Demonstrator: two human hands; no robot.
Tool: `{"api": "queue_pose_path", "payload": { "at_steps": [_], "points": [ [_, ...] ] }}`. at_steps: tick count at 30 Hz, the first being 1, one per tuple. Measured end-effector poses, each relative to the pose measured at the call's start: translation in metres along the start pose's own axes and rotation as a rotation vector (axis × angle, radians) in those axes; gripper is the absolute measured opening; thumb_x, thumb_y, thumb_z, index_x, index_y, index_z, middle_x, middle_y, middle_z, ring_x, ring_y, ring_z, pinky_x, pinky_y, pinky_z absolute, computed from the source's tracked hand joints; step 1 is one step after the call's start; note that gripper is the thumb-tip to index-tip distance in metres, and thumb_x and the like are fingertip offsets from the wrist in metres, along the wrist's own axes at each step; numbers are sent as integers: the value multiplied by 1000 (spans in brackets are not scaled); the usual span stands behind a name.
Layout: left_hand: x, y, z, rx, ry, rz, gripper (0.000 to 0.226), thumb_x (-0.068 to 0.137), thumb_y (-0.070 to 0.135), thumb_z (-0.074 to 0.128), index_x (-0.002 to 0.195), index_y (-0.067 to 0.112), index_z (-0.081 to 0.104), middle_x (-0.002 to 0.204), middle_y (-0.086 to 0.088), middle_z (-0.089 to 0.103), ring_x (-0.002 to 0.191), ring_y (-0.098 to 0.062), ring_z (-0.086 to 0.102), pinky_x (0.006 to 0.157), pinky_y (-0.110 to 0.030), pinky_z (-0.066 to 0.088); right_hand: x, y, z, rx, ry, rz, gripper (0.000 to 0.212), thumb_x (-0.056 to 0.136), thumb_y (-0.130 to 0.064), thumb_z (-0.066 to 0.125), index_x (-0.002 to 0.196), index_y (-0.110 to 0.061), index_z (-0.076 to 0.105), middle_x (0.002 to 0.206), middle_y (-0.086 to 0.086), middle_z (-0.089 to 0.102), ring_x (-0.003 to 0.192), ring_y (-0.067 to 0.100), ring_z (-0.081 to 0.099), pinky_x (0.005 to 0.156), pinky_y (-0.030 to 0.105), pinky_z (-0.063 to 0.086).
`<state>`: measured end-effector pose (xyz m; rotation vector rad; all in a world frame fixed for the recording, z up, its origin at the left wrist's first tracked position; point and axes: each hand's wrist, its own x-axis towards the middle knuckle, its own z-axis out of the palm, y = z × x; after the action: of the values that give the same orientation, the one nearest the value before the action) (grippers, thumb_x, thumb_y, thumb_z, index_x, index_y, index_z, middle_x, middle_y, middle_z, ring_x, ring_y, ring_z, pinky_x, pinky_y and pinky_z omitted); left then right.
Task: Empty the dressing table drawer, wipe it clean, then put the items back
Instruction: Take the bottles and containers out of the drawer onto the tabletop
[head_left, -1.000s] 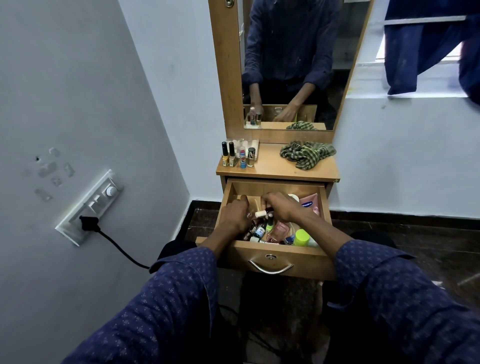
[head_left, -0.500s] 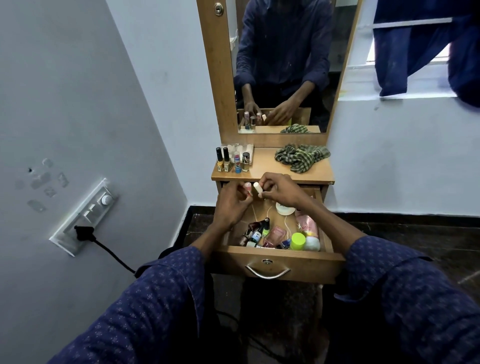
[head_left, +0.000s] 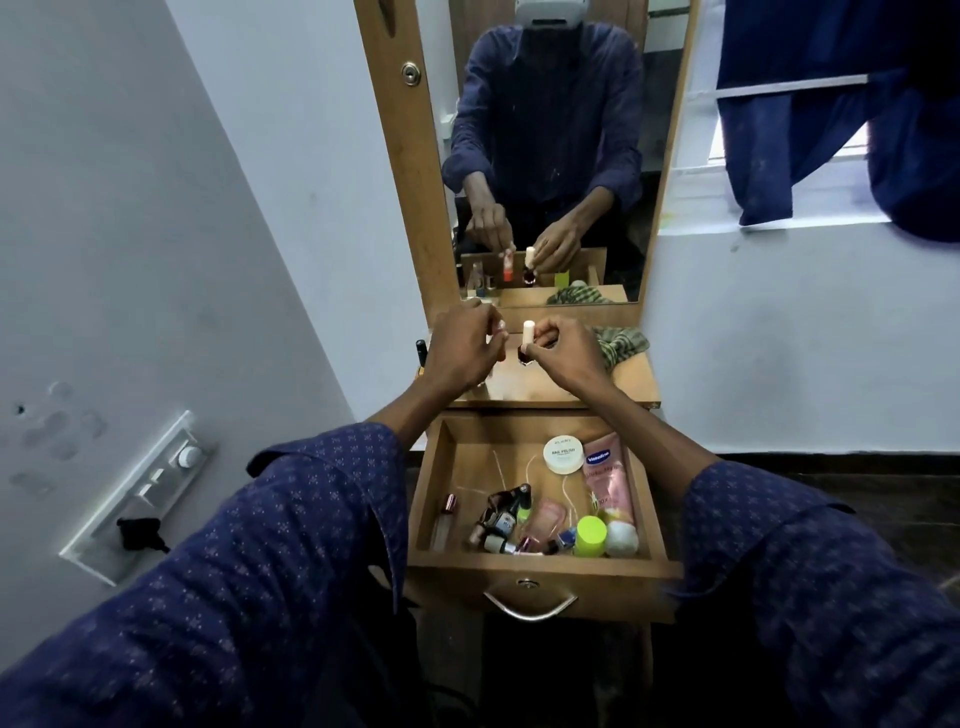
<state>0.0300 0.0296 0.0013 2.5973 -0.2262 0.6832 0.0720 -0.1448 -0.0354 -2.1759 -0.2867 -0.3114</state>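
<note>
The wooden drawer (head_left: 431, 467) is pulled open and holds several cosmetics: a white round tin (head_left: 563, 454), a pink Vaseline tube (head_left: 607, 480), a green-capped bottle (head_left: 590, 537) and small nail polish bottles (head_left: 503, 519). Both hands are over the dressing table top (head_left: 540, 387). My right hand (head_left: 563, 356) pinches a dark red nail polish bottle with a cream cap (head_left: 528, 343), upright just above the top. My left hand (head_left: 460, 349) pinches a small bottle that its fingers mostly hide; the mirror shows it as orange.
A green checked cloth (head_left: 621, 345) lies on the right of the table top. A black-capped bottle (head_left: 421, 356) stands at the top's left edge. The mirror (head_left: 545, 156) rises behind. A switchboard with a plugged cable (head_left: 137, 499) is on the left wall.
Both hands have lifted out of the drawer, each with a small bottle, and moved up and back over the table top. The camera has tilted so the drawer sits lower in view.
</note>
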Motion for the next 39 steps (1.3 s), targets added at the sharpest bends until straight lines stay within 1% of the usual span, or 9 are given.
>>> {"api": "queue_pose_path", "payload": {
  "at_steps": [3,7,11,18,22,25,29,35,39],
  "points": [
    [27,-3,-1,-41,-106,-27,1,99,16,69,98,16,70,78,10,71,74,-1,65,78,-37,60,18,1,4,-28,40,13,13,80,-20,83,90,-19,75,77,-5,72,73,13,70,69,38,62],
    [54,-11,9,-2,-145,-65,12,93,12,73,87,21,68,81,6,66,77,-14,64,68,-44,59,39,4,15,-88,54,18,12,81,-20,83,85,-21,71,76,-6,70,71,15,68,66,41,61],
    [73,-18,26,100,-160,-59,5,93,13,71,89,16,72,86,1,69,79,-18,63,55,-30,39,59,11,29,-125,47,24,12,82,-17,83,82,-20,71,75,-4,69,74,15,67,70,42,61],
    [85,-29,42,152,-145,-81,8,94,15,70,89,17,76,88,-1,72,80,-18,60,59,-30,37,71,19,42,-139,64,35,13,81,-20,86,85,-17,74,78,-1,73,76,16,69,71,41,61],
    [82,-34,47,124,-134,-63,8,96,20,69,95,16,76,92,-1,74,86,-19,64,72,-39,55,68,21,45,-193,102,41,16,81,-31,87,84,-23,72,80,-5,73,79,16,69,71,40,60],
    [77,-33,46,115,-123,-71,6,93,21,70,97,18,75,92,0,73,89,-21,63,80,-45,55,64,19,43,-240,106,17,18,83,-34,86,91,-24,74,85,-6,73,83,14,69,72,35,58],
    [73,-30,40,92,-79,-92,8,93,21,72,98,15,72,90,-3,71,82,-22,63,76,-46,56,59,17,35,-244,104,13,24,83,-32,86,98,-21,73,92,-4,72,86,15,67,73,34,57],
    [52,-13,20,114,2,24,12,95,15,72,106,12,69,106,-6,67,91,-17,51,74,-31,42,39,5,19,-242,100,-15,18,81,-26,84,91,-26,69,89,-10,68,83,12,66,72,38,60],
    [20,4,12,42,16,159,11,95,13,71,106,14,70,110,-4,67,96,-17,55,80,-30,48,11,-2,8,-217,-14,-93,9,86,-26,83,91,-24,76,84,-12,70,79,5,66,70,34,59]
  ]
}}
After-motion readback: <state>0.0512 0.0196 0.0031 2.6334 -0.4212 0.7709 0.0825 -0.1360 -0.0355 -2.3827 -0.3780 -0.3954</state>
